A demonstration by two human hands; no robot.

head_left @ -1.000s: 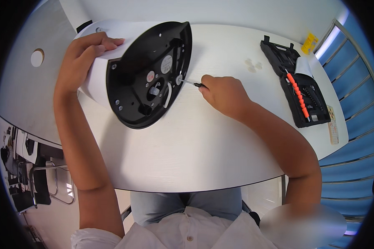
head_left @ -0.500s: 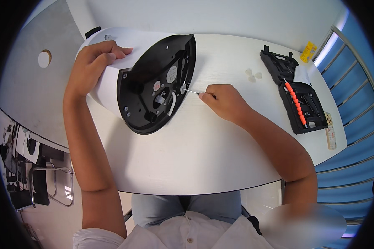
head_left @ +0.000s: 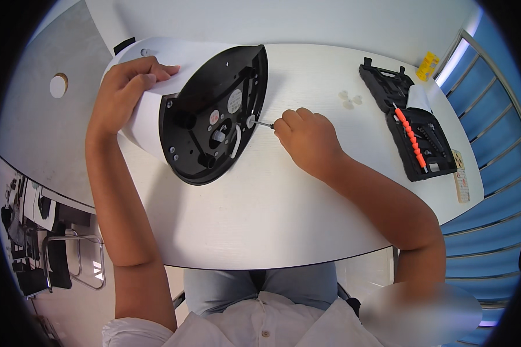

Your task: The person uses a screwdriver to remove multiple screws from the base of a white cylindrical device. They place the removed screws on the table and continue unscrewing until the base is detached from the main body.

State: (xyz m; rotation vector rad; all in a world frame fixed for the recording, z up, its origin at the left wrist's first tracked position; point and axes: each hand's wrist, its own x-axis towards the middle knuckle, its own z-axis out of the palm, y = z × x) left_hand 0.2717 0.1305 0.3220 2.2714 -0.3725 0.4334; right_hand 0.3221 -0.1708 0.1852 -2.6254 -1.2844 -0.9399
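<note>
Jutting from right fingers (head_left: 290, 118): a screwdriver (head_left: 264, 124)

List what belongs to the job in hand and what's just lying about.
Part of the job:
- White appliance, left hand on it
- Its black base
- Thin screwdriver in the right hand, tip at a white disc
- Probably the open tool case

Seemingly just lying about:
- Orange flexible shaft
- Small translucent pieces; possibly related
- Yellow packet

The base (head_left: 201, 137) is black plastic, slightly glossy; the housing (head_left: 190, 62) looks smooth. The screwdriver shaft (head_left: 264, 124) is shiny metal. At right, the toolbox (head_left: 407, 155) seems matt plastic.
</note>
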